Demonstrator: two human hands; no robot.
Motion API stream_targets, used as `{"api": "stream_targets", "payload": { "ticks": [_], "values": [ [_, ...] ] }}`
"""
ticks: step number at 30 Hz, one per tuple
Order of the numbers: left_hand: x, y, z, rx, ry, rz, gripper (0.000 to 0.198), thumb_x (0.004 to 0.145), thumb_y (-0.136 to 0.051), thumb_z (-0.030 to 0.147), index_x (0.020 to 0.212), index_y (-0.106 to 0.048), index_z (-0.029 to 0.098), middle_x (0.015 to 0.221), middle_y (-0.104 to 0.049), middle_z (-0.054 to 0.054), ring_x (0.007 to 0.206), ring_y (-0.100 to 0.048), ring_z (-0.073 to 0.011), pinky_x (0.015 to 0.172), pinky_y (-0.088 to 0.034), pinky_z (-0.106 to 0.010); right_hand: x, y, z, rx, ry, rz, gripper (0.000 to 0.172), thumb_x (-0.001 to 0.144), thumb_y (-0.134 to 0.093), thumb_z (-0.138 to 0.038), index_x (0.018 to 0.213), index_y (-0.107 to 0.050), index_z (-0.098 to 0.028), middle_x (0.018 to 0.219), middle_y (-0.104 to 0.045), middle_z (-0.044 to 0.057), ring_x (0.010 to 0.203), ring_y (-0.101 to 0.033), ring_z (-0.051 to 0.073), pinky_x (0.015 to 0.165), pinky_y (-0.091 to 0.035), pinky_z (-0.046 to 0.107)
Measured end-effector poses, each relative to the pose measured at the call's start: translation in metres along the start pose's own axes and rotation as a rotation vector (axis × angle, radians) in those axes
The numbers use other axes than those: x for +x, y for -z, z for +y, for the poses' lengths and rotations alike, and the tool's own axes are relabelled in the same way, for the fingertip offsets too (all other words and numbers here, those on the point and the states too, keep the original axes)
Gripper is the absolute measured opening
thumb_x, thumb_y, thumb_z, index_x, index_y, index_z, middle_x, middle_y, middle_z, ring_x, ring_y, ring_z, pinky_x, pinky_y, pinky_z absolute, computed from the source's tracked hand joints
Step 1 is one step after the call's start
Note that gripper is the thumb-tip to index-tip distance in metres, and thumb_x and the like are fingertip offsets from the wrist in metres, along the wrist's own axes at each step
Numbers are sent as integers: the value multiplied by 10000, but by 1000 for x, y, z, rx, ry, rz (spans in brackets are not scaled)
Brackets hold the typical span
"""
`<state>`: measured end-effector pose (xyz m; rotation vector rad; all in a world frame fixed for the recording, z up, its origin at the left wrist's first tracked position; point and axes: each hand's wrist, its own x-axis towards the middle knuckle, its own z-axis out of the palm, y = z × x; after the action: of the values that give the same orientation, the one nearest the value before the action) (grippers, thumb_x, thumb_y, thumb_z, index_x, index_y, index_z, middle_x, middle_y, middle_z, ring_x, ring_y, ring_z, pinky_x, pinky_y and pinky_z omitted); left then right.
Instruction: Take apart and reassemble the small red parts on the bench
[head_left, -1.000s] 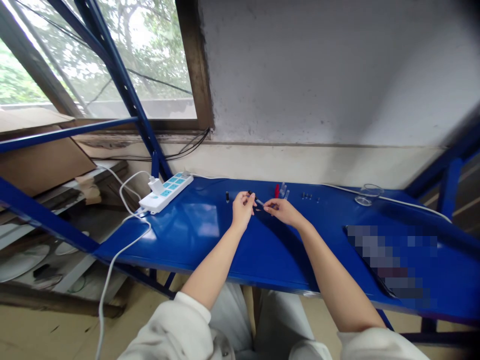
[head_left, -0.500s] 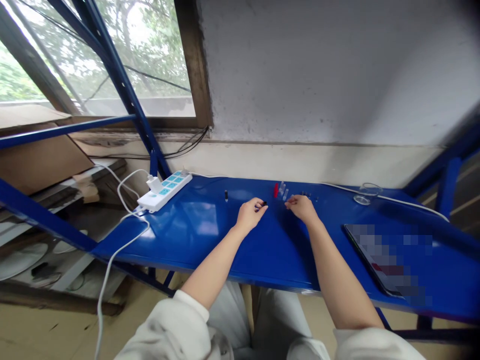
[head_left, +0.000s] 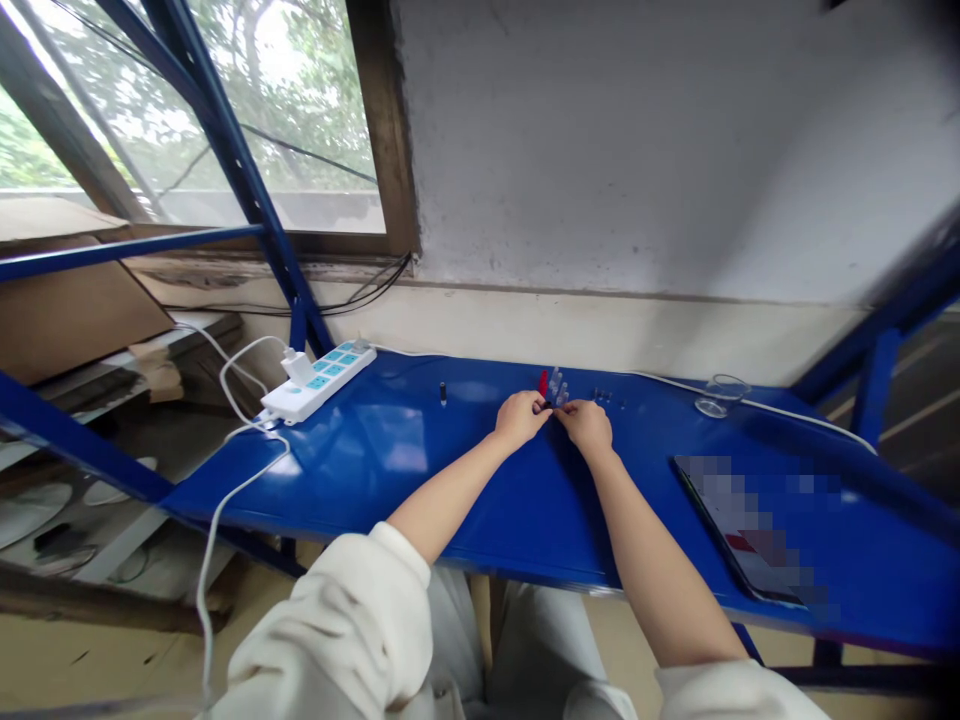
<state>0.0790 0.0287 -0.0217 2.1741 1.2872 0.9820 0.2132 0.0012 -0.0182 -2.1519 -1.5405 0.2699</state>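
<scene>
My left hand and my right hand meet fingertip to fingertip over the blue shelf, near its back edge. Between their fingers is a small dark part, too small to name; both hands are pinched around it. Just behind the fingertips lie a red piece and a few small clear tubes. A row of tiny dark parts lies to the right of them. One small black cylinder stands alone to the left.
A white power strip with a plugged-in charger and white cable lies at the shelf's left end. A clear glass dish sits at the back right. A flat blurred tablet-like thing lies at the right. Blue rack struts cross the window.
The hands parted from holding a thin piece together, the right reaching toward the small parts at the back. Now both have come together again further back, by the red piece.
</scene>
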Motion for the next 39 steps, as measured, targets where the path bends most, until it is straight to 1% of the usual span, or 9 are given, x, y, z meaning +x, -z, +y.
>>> {"api": "stream_targets", "payload": {
  "ticks": [3,6,10,14,21,30,33,35,39],
  "values": [
    [8,-12,-5,-37,77,49,83,691,-605,259,732,-621,188,705,-632,-25,640,-569,-147,590,-415,-253,0,0,-1,-21,-10,2,248,740,-523,-396,829,-681,-226,836,-682,75,834,-622,223,605,-411,249],
    [12,-17,-8,-28,77,88,76,690,-607,255,725,-616,188,698,-620,-24,643,-559,-146,607,-415,-260,0,0,-2,-35,-23,0,273,740,-524,-428,825,-687,-226,825,-679,85,829,-624,228,601,-416,252],
    [13,-15,-9,59,24,66,61,679,-618,249,683,-611,189,684,-604,-23,664,-543,-152,662,-411,-275,0,0,-3,-51,-27,2,289,740,-523,-442,844,-687,-228,838,-673,95,826,-622,225,619,-427,259],
    [12,-11,-8,148,24,21,75,678,-629,260,657,-613,190,705,-605,-25,709,-543,-166,684,-396,-285,0,0,-4,-70,-42,3,297,731,-531,-444,874,-684,-234,860,-670,95,832,-620,234,636,-433,270],
    [13,-15,-10,180,77,96,104,688,-638,292,696,-629,189,763,-607,-34,780,-534,-189,723,-359,-321,-2,1,-6,-69,-45,8,286,730,-538,-445,857,-688,-237,836,-673,92,803,-627,224,625,-437,268],
    [12,-15,-11,194,137,84,148,666,-652,344,702,-634,201,754,-597,-39,833,-524,-231,770,-321,-375,-5,6,-7,-133,-41,-35,332,733,-537,-439,946,-653,-213,900,-655,112,846,-621,246,639,-434,278],
    [8,-10,-9,189,135,101,189,664,-650,368,748,-628,199,776,-593,-44,848,-516,-229,791,-319,-375,-9,10,-10,-202,-46,-58,361,749,-531,-428,982,-623,-168,935,-639,134,871,-613,253,670,-440,290],
    [4,-3,-6,172,106,148,191,694,-623,348,817,-618,202,821,-594,-46,867,-510,-221,801,-323,-365,-12,13,-13,-247,-43,-68,369,759,-527,-419,981,-607,-135,950,-629,154,886,-608,258,693,-443,300],
    [-13,27,0,138,-23,257,201,762,-535,268,944,-585,199,982,-576,-61,943,-487,-209,832,-331,-337,-18,18,-21,-298,-19,-99,373,783,-500,-396,981,-591,-93,952,-620,190,893,-602,283,703,-448,329]
  ]
}}
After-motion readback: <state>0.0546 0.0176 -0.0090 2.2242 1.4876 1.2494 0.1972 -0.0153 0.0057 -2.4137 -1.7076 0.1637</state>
